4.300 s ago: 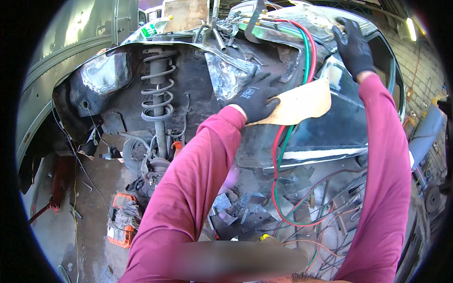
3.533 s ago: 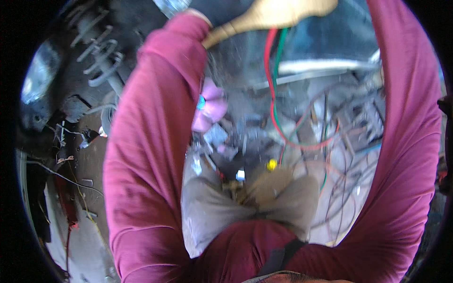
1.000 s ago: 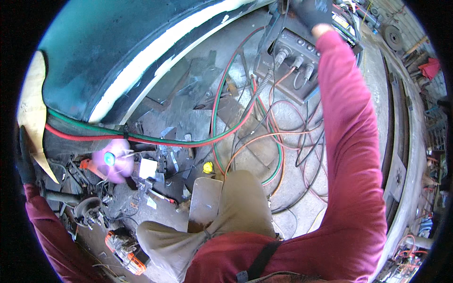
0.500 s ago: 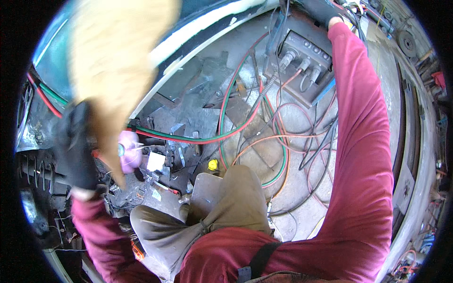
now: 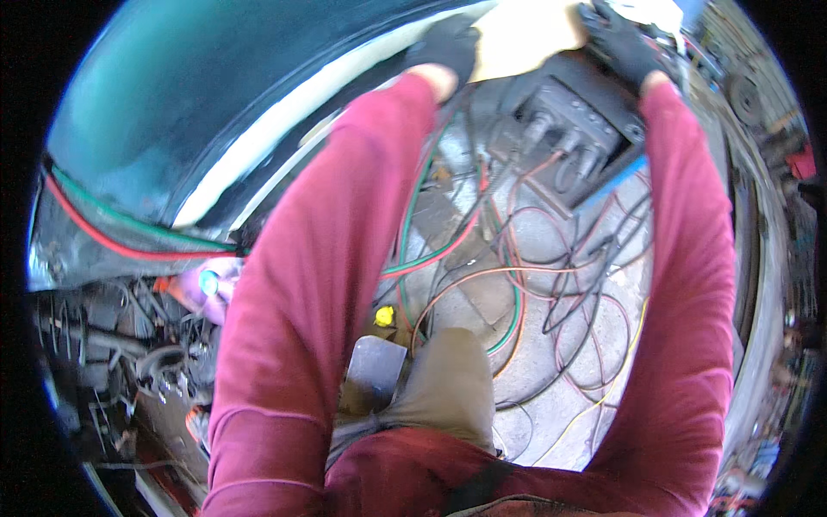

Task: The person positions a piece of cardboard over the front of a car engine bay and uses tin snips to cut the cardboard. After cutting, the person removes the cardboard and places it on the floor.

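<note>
- At the top of the view, over the black welding machine: a tan flat sheet, cardboard-like, held between both gloved hands.
- Left hand, black glove, grips the sheet's left edge; fingers wrapped on it.
- Right hand, black glove, grips the sheet's right edge.
- Both maroon sleeves reach up from the lower edge to the sheet.
- Just below the welding machine: tangle of red, green and black cables on the concrete floor.
- Left of the machine: teal car body panel; red-and-green hose pair runs along its lower edge.
- Below the cables: small yellow object, near the person's knee.
</note>
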